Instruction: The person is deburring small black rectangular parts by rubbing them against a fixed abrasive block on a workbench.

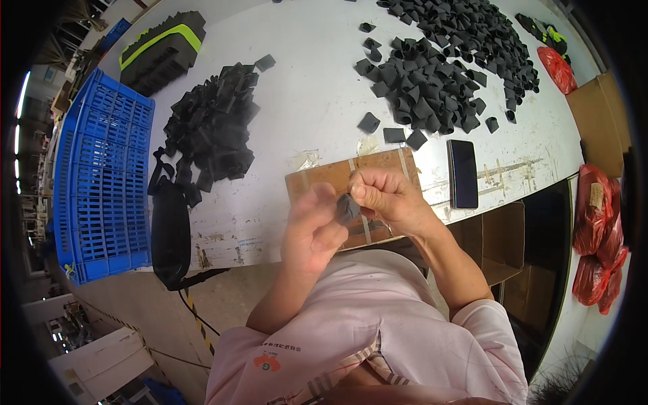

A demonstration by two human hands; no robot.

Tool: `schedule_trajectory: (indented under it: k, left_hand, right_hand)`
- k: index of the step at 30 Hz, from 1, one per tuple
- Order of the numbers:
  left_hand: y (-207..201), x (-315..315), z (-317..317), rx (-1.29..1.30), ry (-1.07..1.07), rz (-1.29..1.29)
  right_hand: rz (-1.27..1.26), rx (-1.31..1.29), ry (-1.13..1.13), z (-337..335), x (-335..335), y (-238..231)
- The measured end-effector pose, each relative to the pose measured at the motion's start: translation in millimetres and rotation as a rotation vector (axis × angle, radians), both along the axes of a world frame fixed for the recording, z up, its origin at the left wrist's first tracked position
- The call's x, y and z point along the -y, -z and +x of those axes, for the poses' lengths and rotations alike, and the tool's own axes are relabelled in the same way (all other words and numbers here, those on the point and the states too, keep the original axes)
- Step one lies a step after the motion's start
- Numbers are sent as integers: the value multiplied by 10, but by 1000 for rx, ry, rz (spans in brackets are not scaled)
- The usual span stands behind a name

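Observation:
My right hand (388, 196) pinches a small black fabric-like piece (347, 209) between thumb and fingers, above a brown board (405, 162) at the table's near edge. Close beside that piece, on its left, is my left hand (314, 226); motion blurs its fingers, so its grip cannot be made out. To the left lies a heap of flat black pieces (212, 128). A larger heap of short, black, tube-shaped pieces (425, 88) spreads over the far right, with a few loose ones near the board.
A blue plastic crate (111, 175) stands at the left, next to a long black bag-like item (171, 236). A phone (463, 174) lies right of the board. Dark stacked pieces with a yellow-green stripe (165, 50) sit far left. Red plastic bags (597, 229) and cardboard boxes (601, 115) are at right.

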State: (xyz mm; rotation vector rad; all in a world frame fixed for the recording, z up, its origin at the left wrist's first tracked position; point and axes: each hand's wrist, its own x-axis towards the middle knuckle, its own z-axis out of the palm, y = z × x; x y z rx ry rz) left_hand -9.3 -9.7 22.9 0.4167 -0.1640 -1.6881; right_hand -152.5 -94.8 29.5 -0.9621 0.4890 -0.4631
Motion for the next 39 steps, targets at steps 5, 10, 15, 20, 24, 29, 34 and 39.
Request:
schedule_trajectory:
  k: [5, 10, 15, 20, 24, 29, 34, 39]
  left_hand:
    - [-133, 89, -18, -126, 26, 64]
    - [118, -28, 2, -3, -66, -56]
    - [180, 17, 23, -191, 10, -38]
    - [-131, 35, -111, 773, -301, -21]
    - [-51, 38, -34, 682, -175, -196]
    - [-58, 5, -112, 1248, -369, -87]
    - [-227, 131, -43, 1592, -564, -437]
    - [-239, 137, -16, 1516, -512, -520]
  right_hand:
    - [-26, 25, 33, 45, 118, -61]
    - [-54, -18, -23, 27, 34, 75]
    - [-80, -90, -18, 34, 14, -76]
    - [-354, -178, 92, -2, -19, -72]
    - [-414, -233, 92, -4, -20, -115]
    - [-401, -265, 55, 28, 1, -90]
    - [-699, -297, 280, 25, -48, -132]
    - [-911, -128, 557, -44, -193, -90]
